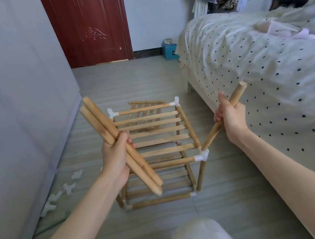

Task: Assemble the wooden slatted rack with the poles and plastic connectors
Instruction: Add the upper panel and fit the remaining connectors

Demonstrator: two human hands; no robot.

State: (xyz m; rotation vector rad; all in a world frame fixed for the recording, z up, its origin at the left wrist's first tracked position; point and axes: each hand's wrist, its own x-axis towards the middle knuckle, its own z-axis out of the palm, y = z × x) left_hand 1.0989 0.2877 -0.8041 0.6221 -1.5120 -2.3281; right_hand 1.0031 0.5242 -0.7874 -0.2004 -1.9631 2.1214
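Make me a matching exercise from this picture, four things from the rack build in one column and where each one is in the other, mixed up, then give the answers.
Things
1. two loose poles
2. single pole
3. spare white connectors
4. extra slatted shelf

Places
A. lying on the floor behind the rack
B. lower end at the rack's near right corner connector, gripped by the right hand
C. scattered on the floor by the grey wall, left of the rack
D. held together in the left hand

Pairs: 1-D, 2-B, 3-C, 4-A
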